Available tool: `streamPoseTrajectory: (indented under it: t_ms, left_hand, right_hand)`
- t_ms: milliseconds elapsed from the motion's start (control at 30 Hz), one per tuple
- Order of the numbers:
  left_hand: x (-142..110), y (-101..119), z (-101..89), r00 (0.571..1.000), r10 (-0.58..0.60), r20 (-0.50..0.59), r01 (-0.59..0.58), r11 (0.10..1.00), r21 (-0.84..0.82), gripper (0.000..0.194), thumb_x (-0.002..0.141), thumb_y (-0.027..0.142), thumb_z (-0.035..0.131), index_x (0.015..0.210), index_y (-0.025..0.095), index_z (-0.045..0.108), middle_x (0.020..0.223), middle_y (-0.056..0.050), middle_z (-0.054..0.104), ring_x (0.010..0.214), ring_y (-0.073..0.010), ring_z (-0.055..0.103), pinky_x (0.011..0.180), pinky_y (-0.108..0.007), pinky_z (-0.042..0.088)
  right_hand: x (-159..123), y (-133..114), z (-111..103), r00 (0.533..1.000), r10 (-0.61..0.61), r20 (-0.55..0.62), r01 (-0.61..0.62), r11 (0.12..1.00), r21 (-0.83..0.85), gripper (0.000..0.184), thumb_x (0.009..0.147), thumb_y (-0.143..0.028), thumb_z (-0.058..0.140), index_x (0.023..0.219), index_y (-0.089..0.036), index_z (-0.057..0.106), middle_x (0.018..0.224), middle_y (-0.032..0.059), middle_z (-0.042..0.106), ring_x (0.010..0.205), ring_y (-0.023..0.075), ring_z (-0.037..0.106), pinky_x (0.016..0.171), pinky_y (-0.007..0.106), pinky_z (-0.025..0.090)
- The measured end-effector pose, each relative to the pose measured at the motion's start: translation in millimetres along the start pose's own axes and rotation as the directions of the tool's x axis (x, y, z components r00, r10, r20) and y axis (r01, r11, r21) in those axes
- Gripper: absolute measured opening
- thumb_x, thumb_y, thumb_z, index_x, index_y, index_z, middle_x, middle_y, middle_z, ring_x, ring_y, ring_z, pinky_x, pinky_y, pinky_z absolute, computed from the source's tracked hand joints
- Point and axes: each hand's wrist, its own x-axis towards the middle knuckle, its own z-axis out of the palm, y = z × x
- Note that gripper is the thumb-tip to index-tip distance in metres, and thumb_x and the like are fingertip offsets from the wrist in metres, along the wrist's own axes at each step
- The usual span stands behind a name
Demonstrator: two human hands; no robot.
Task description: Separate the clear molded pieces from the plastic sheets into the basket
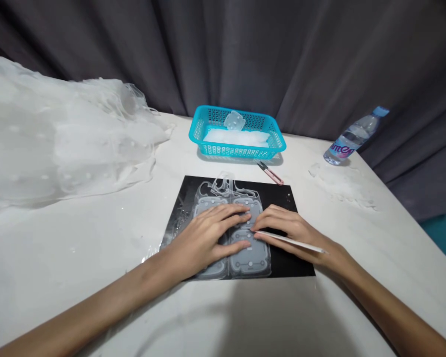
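My left hand (210, 235) lies flat with fingers stretched over a translucent rubbery sheet (250, 258) moulded with several rounded rectangular panels. The sheet rests on a black mat (293, 263). Thin trimmed strips (226, 188) curl at its far edge. At the sheet's right side, my right hand (292, 228) is closed around a slim white pen-like tool (295, 243). The tool's tip is near the join between the upper and lower right panels; whether it touches the sheet is hidden by the fingers.
Beyond the mat stands a blue-green basket (238, 150) holding translucent pieces. Pink-handled thread snips (271, 174) lie at the mat's far edge. A big heap of translucent sheets (78, 139) covers the left. To the right are a water bottle (351, 141) and clear scraps (344, 186).
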Motion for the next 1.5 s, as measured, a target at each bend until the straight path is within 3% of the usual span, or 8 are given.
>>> streamPoseTrajectory:
  t_ms: [700,967,1067,1133,1267,1333,1433,1500]
  left_hand:
    - [-2.4,2.6,1.4,1.000,0.018,0.016,-0.017,1.000,-0.020,0.048,0.102,0.050,0.062,0.143,0.025,0.058,0.156,-0.010,0.055,0.143,-0.0308,0.052,0.121,-0.048,0.039]
    - [-3.5,1.2,0.9,0.998,-0.061,0.024,0.062,0.995,-0.083,0.070,0.101,0.058,0.059,0.159,0.027,0.035,0.167,-0.012,0.038,0.151,-0.0308,0.042,0.122,-0.047,0.039]
    - [-3.2,-1.3,1.5,0.995,-0.070,0.065,0.071,0.997,-0.026,0.085,0.101,0.064,0.053,0.167,0.022,0.018,0.173,-0.016,0.025,0.160,-0.0323,0.025,0.126,-0.049,0.034]
    - [-3.0,-2.4,0.4,0.993,-0.075,0.092,0.074,0.997,0.006,0.092,0.102,0.066,0.050,0.169,0.019,0.008,0.175,-0.017,0.019,0.162,-0.0331,0.017,0.128,-0.050,0.031]
    - [-3.3,-3.1,-3.0,0.987,-0.111,0.112,0.113,0.993,-0.013,0.093,0.102,0.064,0.052,0.170,0.022,0.003,0.175,-0.017,0.019,0.161,-0.0352,0.019,0.127,-0.053,0.031]
    - [-2.9,-3.4,-3.8,0.991,-0.127,0.050,0.130,0.990,-0.063,0.095,0.099,0.063,0.058,0.169,0.027,0.006,0.174,-0.016,0.022,0.159,-0.0364,0.024,0.125,-0.054,0.034]
    - [0.4,-2.6,-4.6,0.977,-0.160,-0.141,0.135,0.976,-0.174,0.099,0.092,0.060,0.071,0.167,0.032,0.012,0.167,-0.015,0.033,0.152,-0.0353,0.037,0.119,-0.053,0.041]
    - [4.1,-1.0,-6.1,0.963,-0.157,-0.220,0.105,0.967,-0.233,0.083,0.094,0.053,0.072,0.162,0.032,0.030,0.153,-0.013,0.052,0.139,-0.0320,0.050,0.113,-0.050,0.046]
  right_hand:
    - [-7.2,7.2,16.1,0.971,-0.228,-0.071,0.161,0.843,-0.514,0.015,0.106,-0.020,0.055,0.106,-0.021,0.070,0.095,0.0058,0.077,0.087,0.0201,0.072,0.074,0.032,0.056]
    - [-0.5,4.6,25.1,0.984,-0.174,-0.035,0.126,0.822,-0.555,0.024,0.107,-0.025,0.053,0.125,-0.020,0.068,0.105,0.0114,0.074,0.099,0.0251,0.070,0.088,0.039,0.058]
    - [5.0,13.5,18.2,0.967,-0.209,-0.145,0.112,0.862,-0.495,0.023,0.107,-0.018,0.051,0.121,-0.018,0.069,0.108,0.0119,0.074,0.100,0.0239,0.070,0.088,0.038,0.058]
    - [9.9,26.2,6.4,0.917,-0.127,-0.379,-0.043,0.911,-0.410,0.023,0.107,-0.017,0.048,0.115,-0.018,0.070,0.109,0.0124,0.073,0.099,0.0235,0.070,0.089,0.039,0.058]
    - [14.4,46.8,-23.9,0.668,0.150,-0.729,-0.362,0.921,-0.143,0.022,0.105,-0.028,0.052,0.103,-0.020,0.072,0.100,0.0087,0.072,0.097,0.0239,0.069,0.089,0.040,0.056]
    - [13.8,42.6,-31.3,0.708,0.191,-0.680,-0.337,0.937,-0.088,0.020,0.104,-0.031,0.056,0.102,-0.021,0.073,0.099,0.0074,0.071,0.097,0.0233,0.068,0.090,0.039,0.055]
    - [13.4,17.6,-26.0,0.892,0.186,-0.412,-0.207,0.978,-0.005,0.020,0.104,-0.030,0.058,0.112,-0.023,0.075,0.104,0.0061,0.071,0.097,0.0206,0.068,0.091,0.036,0.055]
    - [13.5,-2.3,-16.4,0.956,0.183,-0.229,-0.169,0.982,0.078,0.024,0.105,-0.030,0.057,0.124,-0.026,0.073,0.105,0.0044,0.071,0.093,0.0183,0.069,0.087,0.033,0.056]
